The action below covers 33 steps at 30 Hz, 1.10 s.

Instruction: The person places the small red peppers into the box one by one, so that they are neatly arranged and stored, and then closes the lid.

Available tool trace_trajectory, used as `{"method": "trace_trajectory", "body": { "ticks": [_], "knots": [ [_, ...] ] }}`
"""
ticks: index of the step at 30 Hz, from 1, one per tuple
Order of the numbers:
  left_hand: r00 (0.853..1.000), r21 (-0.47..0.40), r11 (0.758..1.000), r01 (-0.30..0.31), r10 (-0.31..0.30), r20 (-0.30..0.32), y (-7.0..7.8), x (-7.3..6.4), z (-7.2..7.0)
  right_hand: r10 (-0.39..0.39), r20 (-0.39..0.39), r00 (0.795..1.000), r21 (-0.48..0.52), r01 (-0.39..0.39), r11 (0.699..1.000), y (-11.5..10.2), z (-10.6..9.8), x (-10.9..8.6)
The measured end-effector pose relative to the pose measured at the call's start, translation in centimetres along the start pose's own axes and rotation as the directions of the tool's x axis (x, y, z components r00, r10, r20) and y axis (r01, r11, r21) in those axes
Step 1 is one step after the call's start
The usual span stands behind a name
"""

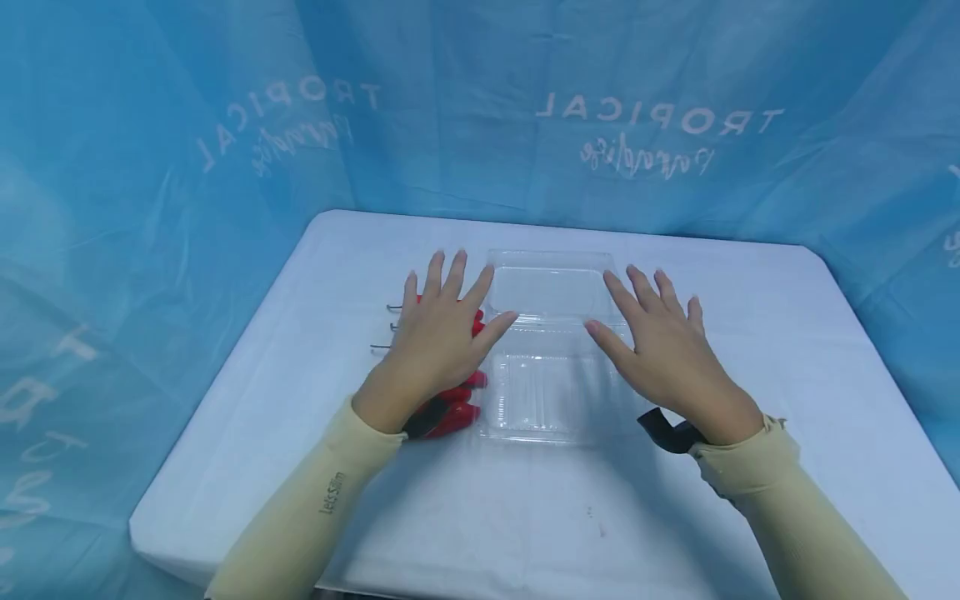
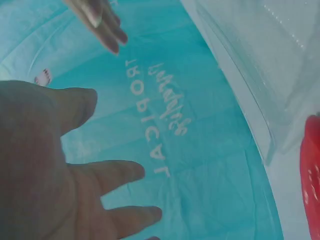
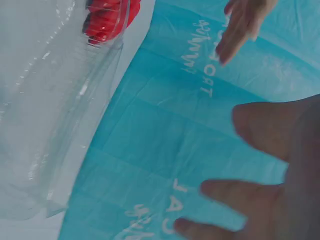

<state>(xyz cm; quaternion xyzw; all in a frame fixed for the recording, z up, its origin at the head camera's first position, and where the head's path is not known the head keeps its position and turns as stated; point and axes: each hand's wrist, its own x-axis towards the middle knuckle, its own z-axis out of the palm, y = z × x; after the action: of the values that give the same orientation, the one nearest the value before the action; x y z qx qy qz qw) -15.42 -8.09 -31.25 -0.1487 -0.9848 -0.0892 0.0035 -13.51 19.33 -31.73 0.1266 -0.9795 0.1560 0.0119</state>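
Note:
Both hands hover above the table with fingers spread and hold nothing. In the head view my left hand [image 1: 435, 337] is over a group of red-handled tools [image 1: 453, 421] with thin metal shafts, some bent at the tip; the hand and wrist hide much of them, so their exact kind is unclear. My right hand [image 1: 671, 354] is to the right of a clear plastic clamshell box [image 1: 551, 292], its thumb over the box's right side. The box lies unfolded, lid half at the back and ribbed half in front. Part of it also shows in the right wrist view, beside red handles [image 3: 105, 20].
A white cloth [image 1: 525, 508] covers the table, which has rounded corners. Blue curtains [image 1: 465, 125] with white lettering hang behind it and along both sides. A black strap [image 1: 667, 431] is at the right wrist.

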Motion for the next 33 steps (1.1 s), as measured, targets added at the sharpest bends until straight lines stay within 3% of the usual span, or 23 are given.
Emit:
{"method": "trace_trajectory", "body": {
  "ticks": [3,6,10,13,17,20,25,29,33],
  "knots": [
    [0.998,-0.031,0.999,-0.014,0.012,-0.064,-1.3,-1.5,-0.2,-0.065,-0.084,0.994,0.060,0.071,0.996,1.3,0.2,-1.1],
    [0.988,-0.100,0.993,-0.056,0.040,-0.150,-3.2,-3.9,0.4,-0.100,-0.205,0.974,0.140,0.130,0.981,3.2,1.8,-2.9],
    [0.968,-0.227,0.961,-0.157,0.104,-0.229,-6.5,-7.5,2.4,0.009,-0.323,0.946,0.294,0.091,0.951,5.6,5.0,-5.9],
    [0.966,-0.324,0.933,-0.157,0.077,-0.245,-9.1,-10.1,4.7,0.126,-0.323,0.938,0.441,0.032,0.897,6.9,7.5,-8.1],
    [0.974,-0.398,0.916,-0.047,-0.046,-0.222,-11.7,-12.4,7.5,0.190,-0.229,0.955,0.607,-0.013,0.795,7.9,9.8,-9.9],
    [0.981,-0.446,0.895,-0.002,-0.084,-0.173,-12.5,-12.8,8.9,0.206,-0.156,0.966,0.698,-0.039,0.715,8.3,10.7,-10.6],
    [0.992,-0.555,0.831,-0.027,-0.047,-0.117,-12.9,-12.2,10.0,0.192,-0.086,0.978,0.785,-0.052,0.617,8.5,11.6,-11.0],
    [0.997,-0.602,0.799,0.002,-0.049,-0.062,-13.1,-11.9,10.7,0.197,-0.043,0.979,0.801,-0.084,0.593,8.2,12.0,-10.6],
    [0.995,-0.587,0.807,0.061,-0.093,-0.025,-13.6,-12.1,11.4,0.201,-0.022,0.979,0.816,-0.099,0.570,8.0,12.2,-10.0]
  ]
}}
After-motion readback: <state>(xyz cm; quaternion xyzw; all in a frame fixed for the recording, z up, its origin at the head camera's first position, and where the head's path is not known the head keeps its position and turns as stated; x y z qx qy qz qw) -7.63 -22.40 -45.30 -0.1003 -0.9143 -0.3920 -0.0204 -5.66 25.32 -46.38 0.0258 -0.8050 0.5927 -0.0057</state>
